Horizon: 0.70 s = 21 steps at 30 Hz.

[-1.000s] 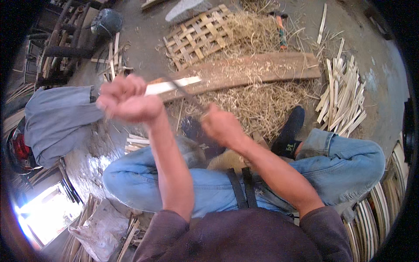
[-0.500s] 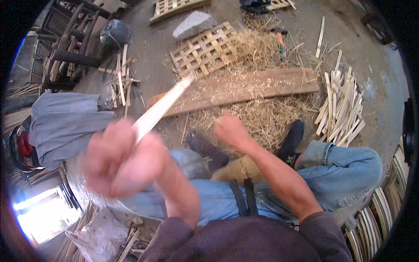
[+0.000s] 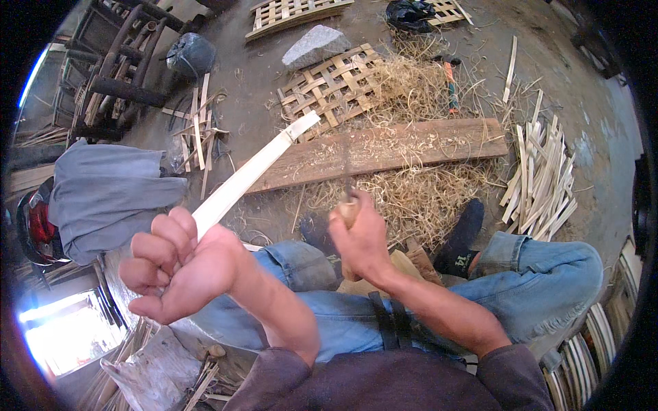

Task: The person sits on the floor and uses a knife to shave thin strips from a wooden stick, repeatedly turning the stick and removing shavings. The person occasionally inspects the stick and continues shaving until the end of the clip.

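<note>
My left hand (image 3: 188, 267), raised at the left with its fingers curled, grips the lower end of a pale flat wooden strip (image 3: 250, 171). The strip slants up and away to the right, and its far tip shows over the left part of a brown plank (image 3: 439, 142) strewn with shavings. In front of my lap, my right hand (image 3: 365, 240) is closed round the wooden handle of a knife (image 3: 349, 211). The knife's thin dark blade points away from me over the plank. Strip and blade are apart.
Curly shavings (image 3: 418, 195) lie around the plank. Beyond it are a woven slat panel (image 3: 329, 85), a grey stone (image 3: 312, 48) and an orange-and-teal handled hammer (image 3: 451, 89). Pale strips (image 3: 541, 181) are heaped at right. A grey cloth (image 3: 110, 198) hangs at left.
The knife in my right hand has come into clear view, its blade pointing away. My left hand still holds the strip, now sharper and less blurred. The view has shifted slightly.
</note>
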Motion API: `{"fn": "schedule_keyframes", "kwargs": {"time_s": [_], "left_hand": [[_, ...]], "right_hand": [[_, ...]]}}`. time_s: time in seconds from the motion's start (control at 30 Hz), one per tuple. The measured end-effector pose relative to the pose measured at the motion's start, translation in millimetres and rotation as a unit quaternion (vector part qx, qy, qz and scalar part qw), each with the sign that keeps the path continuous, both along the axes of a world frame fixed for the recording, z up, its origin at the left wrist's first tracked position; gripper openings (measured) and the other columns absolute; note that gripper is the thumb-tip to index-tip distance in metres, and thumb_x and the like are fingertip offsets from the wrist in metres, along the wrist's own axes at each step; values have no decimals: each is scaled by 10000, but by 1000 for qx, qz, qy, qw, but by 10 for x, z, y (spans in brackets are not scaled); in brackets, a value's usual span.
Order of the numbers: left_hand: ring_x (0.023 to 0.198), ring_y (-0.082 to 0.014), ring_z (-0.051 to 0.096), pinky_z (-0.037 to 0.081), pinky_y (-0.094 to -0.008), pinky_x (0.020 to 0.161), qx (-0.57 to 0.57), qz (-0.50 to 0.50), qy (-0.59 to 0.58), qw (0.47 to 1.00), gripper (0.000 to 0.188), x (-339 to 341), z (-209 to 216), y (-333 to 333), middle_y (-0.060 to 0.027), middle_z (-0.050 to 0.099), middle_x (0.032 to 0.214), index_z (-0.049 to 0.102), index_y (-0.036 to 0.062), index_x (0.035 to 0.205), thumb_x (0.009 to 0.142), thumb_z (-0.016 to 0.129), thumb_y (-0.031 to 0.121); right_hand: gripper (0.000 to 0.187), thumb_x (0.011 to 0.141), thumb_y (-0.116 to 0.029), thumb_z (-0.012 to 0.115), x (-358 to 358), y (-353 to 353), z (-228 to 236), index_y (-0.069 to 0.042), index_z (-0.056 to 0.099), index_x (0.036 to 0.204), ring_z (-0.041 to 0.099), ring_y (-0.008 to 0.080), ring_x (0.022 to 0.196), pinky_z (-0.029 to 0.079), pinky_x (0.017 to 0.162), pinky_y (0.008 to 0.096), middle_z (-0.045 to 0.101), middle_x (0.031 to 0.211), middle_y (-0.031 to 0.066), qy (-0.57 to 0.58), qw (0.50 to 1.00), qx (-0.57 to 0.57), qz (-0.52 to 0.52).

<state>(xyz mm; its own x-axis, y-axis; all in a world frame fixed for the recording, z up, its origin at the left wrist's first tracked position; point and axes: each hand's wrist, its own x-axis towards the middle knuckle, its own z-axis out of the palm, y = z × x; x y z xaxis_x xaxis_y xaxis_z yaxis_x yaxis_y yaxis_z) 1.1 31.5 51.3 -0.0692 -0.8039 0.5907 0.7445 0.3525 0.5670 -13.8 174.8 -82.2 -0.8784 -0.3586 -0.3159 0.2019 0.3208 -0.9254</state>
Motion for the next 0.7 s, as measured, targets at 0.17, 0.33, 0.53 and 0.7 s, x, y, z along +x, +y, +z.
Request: {"fn": "schedule_keyframes", "kwargs": {"time_s": [0.17,0.33,0.53,0.7], "left_hand": [[437,-93,123,93,-269,443,-36,64,-28,997,477,-11,50,79,30,168,525,188,175,630,930,338,514],[457,-93,135,104,-276,450,-52,9,-32,998,486,-52,-31,173,35,137,538,177,181,608,923,338,515],[445,-101,132,92,-287,457,-51,18,-12,998,476,-73,54,231,28,144,533,186,176,604,914,362,492],[431,-91,123,99,-279,444,-84,-9,-36,996,511,-6,-54,72,24,170,532,214,156,648,952,346,544]], "right_hand": [[438,839,-240,625,-100,-43,370,18,495,1168,640,419,772,528,697,485,638,834,252,187,942,-10,278],[369,838,-199,610,-281,-3,240,23,485,1106,640,423,741,518,670,501,638,776,252,118,964,12,240],[384,825,-213,614,-536,22,81,0,476,1112,639,421,742,515,660,506,636,745,229,99,964,52,242],[349,831,-204,611,-284,21,254,16,477,1067,647,405,741,516,644,493,636,756,228,216,942,-6,257]]}}
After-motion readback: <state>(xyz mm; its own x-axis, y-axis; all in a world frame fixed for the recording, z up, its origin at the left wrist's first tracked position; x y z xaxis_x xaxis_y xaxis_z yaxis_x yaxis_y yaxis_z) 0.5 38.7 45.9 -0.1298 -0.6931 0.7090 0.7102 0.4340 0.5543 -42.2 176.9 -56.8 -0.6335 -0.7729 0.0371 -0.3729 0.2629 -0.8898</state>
